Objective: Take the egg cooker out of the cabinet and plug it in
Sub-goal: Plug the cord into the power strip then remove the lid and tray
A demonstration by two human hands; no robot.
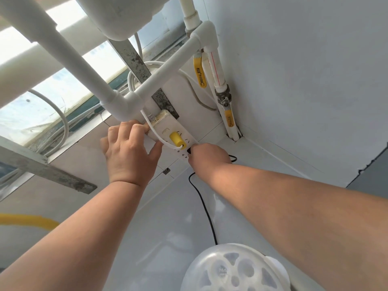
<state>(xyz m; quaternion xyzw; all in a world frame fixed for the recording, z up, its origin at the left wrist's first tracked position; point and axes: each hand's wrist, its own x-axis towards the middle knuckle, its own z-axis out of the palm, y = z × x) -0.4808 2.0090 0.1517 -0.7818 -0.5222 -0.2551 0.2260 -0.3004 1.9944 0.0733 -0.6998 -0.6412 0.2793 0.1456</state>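
Right hand [206, 155] closed on black plug [189, 151], pressed against power strip [168, 133]. Left hand [128, 152] half open, fingers steadying strip's left end. Yellow plug [176, 138] already seated in strip. Black cord [204, 206] trails near to egg cooker [233, 269], bottom edge. Writing on yellow valve handle [199, 74] unreadable.

Brightness: bright, even daylight over my arms and the pale walls.
Source: the window [42, 97] at upper left, blown out to near white.
Glare: soft sheen on the white pipe [84, 66] and the glossy counter [168, 227].
Shadows: faint and soft beneath my left hand [128, 152].
Distortion: wide-angle bending; pipes and walls curve toward the edges.
Focus: egg cooker [235, 269] slightly soft at the bottom edge.
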